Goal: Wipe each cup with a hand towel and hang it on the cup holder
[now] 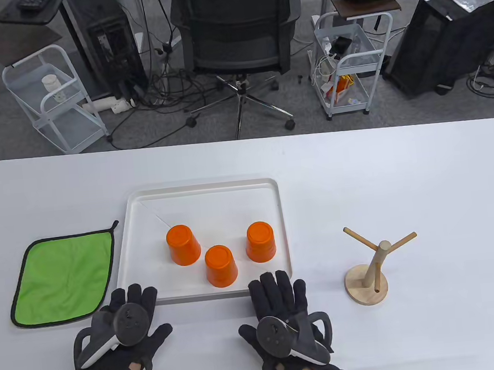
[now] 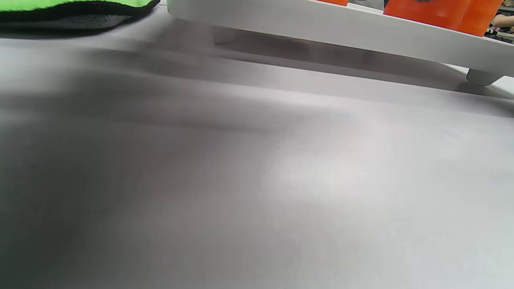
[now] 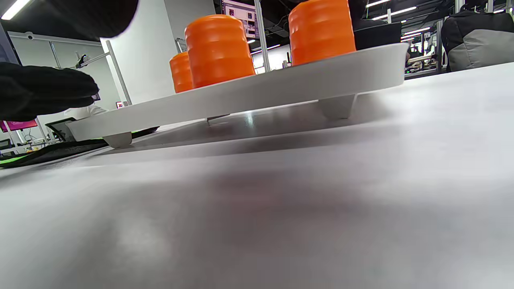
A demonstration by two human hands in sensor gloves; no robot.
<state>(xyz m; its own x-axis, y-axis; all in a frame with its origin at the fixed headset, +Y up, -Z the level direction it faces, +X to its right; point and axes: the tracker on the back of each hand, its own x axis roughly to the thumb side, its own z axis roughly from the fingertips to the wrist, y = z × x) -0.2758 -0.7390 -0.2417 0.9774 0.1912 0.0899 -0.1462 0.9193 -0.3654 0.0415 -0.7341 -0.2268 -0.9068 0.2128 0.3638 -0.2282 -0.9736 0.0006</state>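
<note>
Resting flat on the white table point(image 1: 402, 170), both gloved hands lie palm down at the bottom of the frame, fingers straight and spread, holding nothing. Left hand point(image 1: 127, 325) sits bottom left of centre; right hand point(image 1: 281, 312) bottom centre, fingertips at the near rim of the white tray point(image 1: 276, 217).

Three orange cups, all upside down, stand in the tray's lower half: left cup point(image 1: 183, 245), middle cup point(image 1: 220, 266), right cup point(image 1: 260, 241). Middle cup is nearest the hands, between them; right cup lies straight above the right hand.

Green hand towel point(image 1: 66, 278) lies flat at left of frame, just above and left of the left hand, its edge beside the tray. Judged: the left hand is nearer the towel, the right nearer the cups.

Wooden cup holder point(image 1: 369, 271) stands upright at right of frame, well apart from the tray, pegs bare. Nothing stands between hands and cups but the tray's low rim. No cup wiped or hung yet, by appearance.

Background: office chair point(image 1: 237, 42), wire carts, floor cables.
</note>
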